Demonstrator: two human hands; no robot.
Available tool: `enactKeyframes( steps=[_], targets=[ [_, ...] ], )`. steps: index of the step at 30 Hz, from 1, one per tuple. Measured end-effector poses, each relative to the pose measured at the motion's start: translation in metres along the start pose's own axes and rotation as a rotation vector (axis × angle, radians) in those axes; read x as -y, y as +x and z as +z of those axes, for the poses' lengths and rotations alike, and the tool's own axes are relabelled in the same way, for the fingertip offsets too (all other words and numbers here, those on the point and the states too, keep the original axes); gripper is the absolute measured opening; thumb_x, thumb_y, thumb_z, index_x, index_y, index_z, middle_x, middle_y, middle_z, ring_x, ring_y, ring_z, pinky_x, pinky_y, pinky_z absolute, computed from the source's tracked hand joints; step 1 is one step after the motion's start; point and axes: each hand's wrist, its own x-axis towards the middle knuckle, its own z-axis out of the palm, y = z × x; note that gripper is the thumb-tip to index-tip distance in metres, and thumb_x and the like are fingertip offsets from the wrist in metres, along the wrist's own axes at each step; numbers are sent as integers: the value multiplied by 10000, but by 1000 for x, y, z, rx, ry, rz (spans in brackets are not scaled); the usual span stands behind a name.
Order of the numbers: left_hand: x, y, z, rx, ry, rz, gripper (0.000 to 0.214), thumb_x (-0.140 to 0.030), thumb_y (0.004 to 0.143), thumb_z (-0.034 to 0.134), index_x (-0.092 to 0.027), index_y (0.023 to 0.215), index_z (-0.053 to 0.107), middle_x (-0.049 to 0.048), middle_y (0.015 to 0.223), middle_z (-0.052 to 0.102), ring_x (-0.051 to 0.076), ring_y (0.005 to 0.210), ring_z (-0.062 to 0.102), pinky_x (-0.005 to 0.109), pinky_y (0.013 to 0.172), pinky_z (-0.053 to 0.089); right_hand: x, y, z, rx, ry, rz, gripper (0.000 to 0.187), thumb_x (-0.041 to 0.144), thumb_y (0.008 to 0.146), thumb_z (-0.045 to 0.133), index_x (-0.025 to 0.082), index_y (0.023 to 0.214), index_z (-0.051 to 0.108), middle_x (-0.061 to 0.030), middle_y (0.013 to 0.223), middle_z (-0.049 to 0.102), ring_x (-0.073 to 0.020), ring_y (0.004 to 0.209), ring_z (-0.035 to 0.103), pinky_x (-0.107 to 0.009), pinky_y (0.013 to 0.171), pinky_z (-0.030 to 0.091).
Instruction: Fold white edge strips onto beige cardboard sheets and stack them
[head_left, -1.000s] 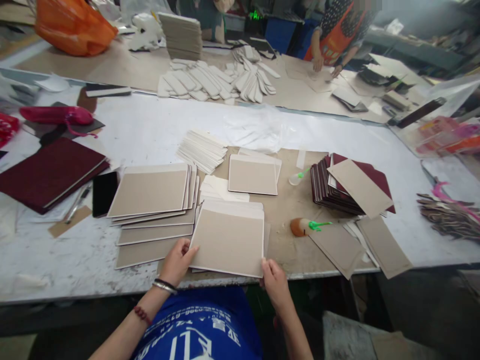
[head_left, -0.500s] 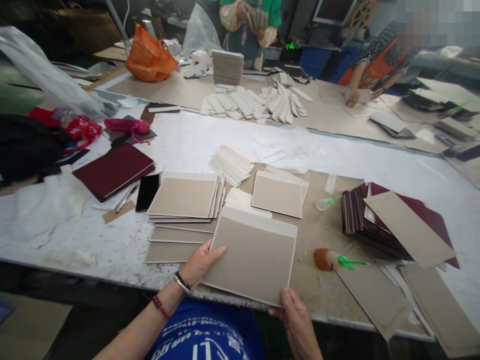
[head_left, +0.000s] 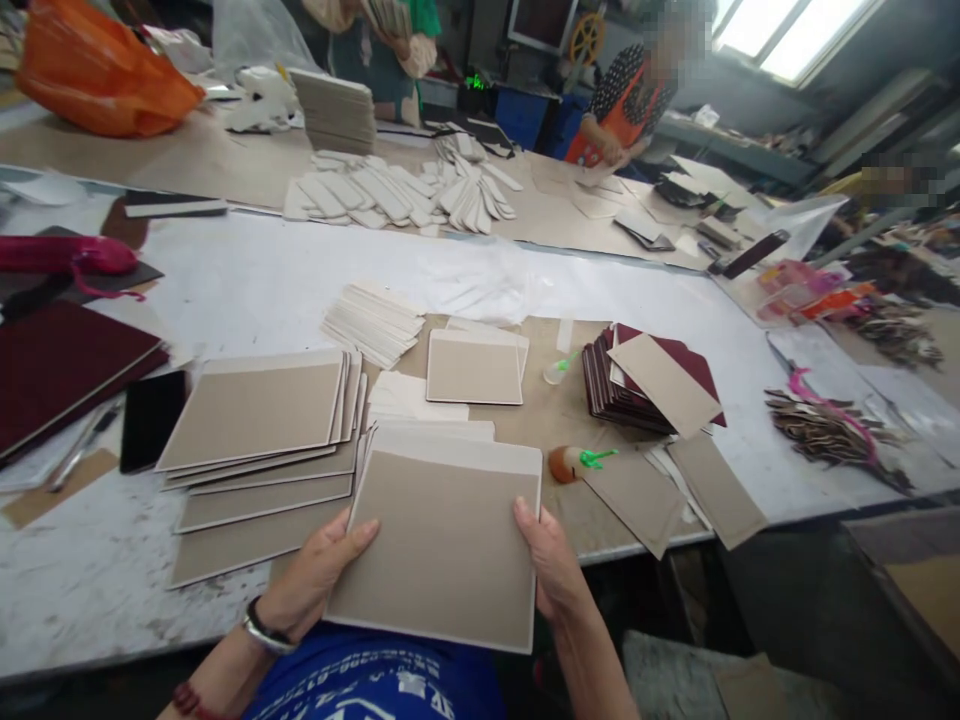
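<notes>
Between my two hands is a flat beige panel (head_left: 442,550) with a paler band along its far edge, held over the table's front edge. My left hand (head_left: 319,560) grips its left side, thumb on top and fingers underneath. On the right edge, my right hand (head_left: 549,555) is closed in the same way. Left of the panel lies a fanned stack of similar beige panels (head_left: 255,410). Another such panel (head_left: 474,368) rests beyond it, near pale sheets (head_left: 409,395). An amber glue bottle (head_left: 562,465) with a green tip lies to the right.
Right of centre stands a maroon stack of covers (head_left: 660,370), topped by a beige strip. Loose beige boards (head_left: 637,495) lie before it. A phone (head_left: 152,420) and maroon folder (head_left: 67,370) sit at left. Two people work across the far table (head_left: 555,235), beyond piled white strips (head_left: 397,190).
My right hand has moved from the panel's near right corner up to its right edge. The panel has straightened and come nearer. The camera view has swung to the right.
</notes>
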Motion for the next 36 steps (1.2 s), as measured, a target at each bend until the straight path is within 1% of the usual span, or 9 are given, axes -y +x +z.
enactKeyframes(
  steps=[9,17,22,24,27,29,31,33,36],
  targets=[
    [10,0,8,-13,138,150,574,-422,650,681,-173,1129,486,89,1002,635,252,876,602,347,719,510,-10,-7,-12,-161,-128,-93,575,477,667,641,133,1116,537,-77,854,687,-230,774,638,-349,685,508],
    [16,0,14,32,43,171,531,-397,686,652,-155,1125,475,107,1010,631,243,861,607,348,725,501,-11,-6,-19,-149,-66,9,614,461,660,655,146,1162,496,-75,821,691,-237,746,645,-347,648,512],
    [18,8,5,-55,24,131,643,-407,636,690,-132,1157,431,119,1002,633,251,858,608,355,723,500,-19,16,-16,-98,-141,27,535,468,693,607,124,1093,524,-91,846,682,-234,745,639,-346,658,502],
    [17,16,-2,-84,29,127,667,-418,615,702,-120,1148,435,123,1001,634,255,870,604,355,731,499,-23,33,-16,-119,-301,-43,508,487,712,564,117,1058,541,-102,876,674,-241,791,629,-352,691,493],
    [14,33,-15,-130,44,138,690,-447,573,721,-112,1117,462,122,1002,635,260,891,597,348,738,496,-31,63,-14,-279,-709,-306,517,472,768,456,92,1113,514,-156,1025,625,-264,963,568,-398,821,441],
    [12,47,-24,-175,50,139,719,-456,519,750,-98,1084,484,121,967,647,265,889,597,334,722,499,-38,83,-10,-407,-1018,-515,548,423,803,385,50,1200,448,-213,1193,514,-282,1132,448,-442,928,353],
    [11,57,-31,-206,50,121,731,-452,472,773,-81,1043,508,125,914,661,274,868,603,323,687,503,-48,101,-2,-474,-1299,-667,568,380,824,350,21,1263,380,-232,1325,365,-284,1259,276,-468,998,252],
    [11,62,-36,-215,46,89,718,-451,451,782,-76,1008,528,128,881,667,283,834,612,324,646,507,-60,115,7,-446,-1537,-737,571,363,832,353,29,1296,345,-212,1386,269,-275,1307,148,-473,1029,185],
    [11,63,-40,-186,30,44,686,-459,464,776,-95,993,536,128,895,665,285,807,621,336,625,513,-77,127,16,-372,-1751,-731,579,361,832,375,67,1326,313,-190,1407,235,-270,1320,94,-478,1039,145]
  ],
)
